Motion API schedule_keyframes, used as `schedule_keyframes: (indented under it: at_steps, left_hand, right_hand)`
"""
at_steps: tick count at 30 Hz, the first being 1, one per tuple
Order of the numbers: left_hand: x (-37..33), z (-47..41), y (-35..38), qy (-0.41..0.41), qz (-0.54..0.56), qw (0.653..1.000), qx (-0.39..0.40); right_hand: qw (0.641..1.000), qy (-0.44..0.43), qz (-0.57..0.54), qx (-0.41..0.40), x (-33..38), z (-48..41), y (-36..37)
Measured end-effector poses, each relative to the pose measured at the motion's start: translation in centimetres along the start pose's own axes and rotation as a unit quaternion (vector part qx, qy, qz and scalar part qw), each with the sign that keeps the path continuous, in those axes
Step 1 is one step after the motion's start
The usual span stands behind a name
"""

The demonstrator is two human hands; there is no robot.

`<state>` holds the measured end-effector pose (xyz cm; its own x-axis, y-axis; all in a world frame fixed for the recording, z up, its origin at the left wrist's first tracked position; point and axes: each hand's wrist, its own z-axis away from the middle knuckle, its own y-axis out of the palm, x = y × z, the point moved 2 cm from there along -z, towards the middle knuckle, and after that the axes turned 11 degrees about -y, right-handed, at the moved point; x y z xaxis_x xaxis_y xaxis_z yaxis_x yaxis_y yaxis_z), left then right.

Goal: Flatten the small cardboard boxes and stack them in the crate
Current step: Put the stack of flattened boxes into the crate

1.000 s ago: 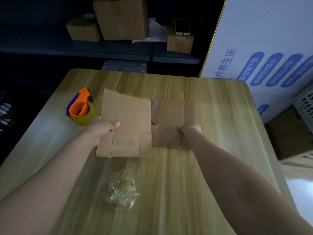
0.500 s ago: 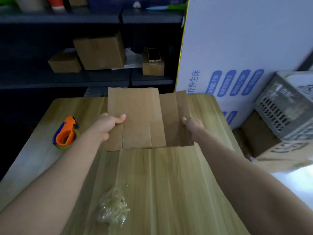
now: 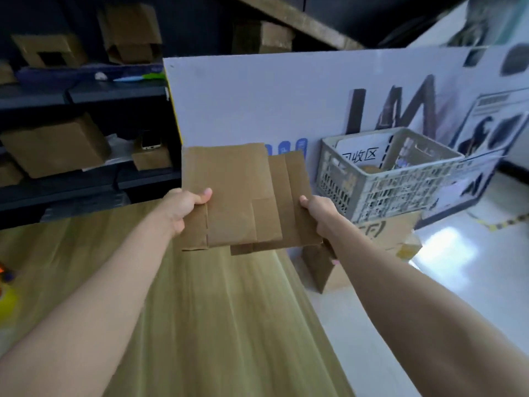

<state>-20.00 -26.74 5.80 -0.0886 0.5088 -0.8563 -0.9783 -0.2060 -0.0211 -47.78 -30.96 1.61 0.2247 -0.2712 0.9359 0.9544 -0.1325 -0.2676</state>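
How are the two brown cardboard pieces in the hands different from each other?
The left cardboard piece looks bigger and lies on top; the right cardboard piece is partly hidden beneath it. The left piece's top edge reaches higher; the right piece's bottom edge hangs lower. The left hand grips the left piece; the right hand grips the right one. Both are brown, flattened and held above the table.

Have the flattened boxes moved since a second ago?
Yes. The flattened boxes lay on the table; now the left hand and right hand hold them up over its right edge, toward the crate.
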Motion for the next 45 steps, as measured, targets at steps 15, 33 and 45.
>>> schedule_keyframes:
  at_steps: [15,33,45]
  left_hand:
    - [-0.3,3.7,32.5,-0.007,-0.012,0.996,0.091]
    - [-7.6,-11.1,53.2,-0.014,0.022,0.995,0.093]
    - [-12.6,-21.5,61.7,-0.054,0.031,0.998,0.008]
  right_hand:
    - [0.995,0.014,-0.010,-0.099,-4.8,-4.4,-35.4]
    - [0.997,-0.010,0.003,-0.079,-2.4,-27.3,-46.9]
    - [0.999,-0.008,-0.016,0.040,-0.5,-45.7,-46.3]
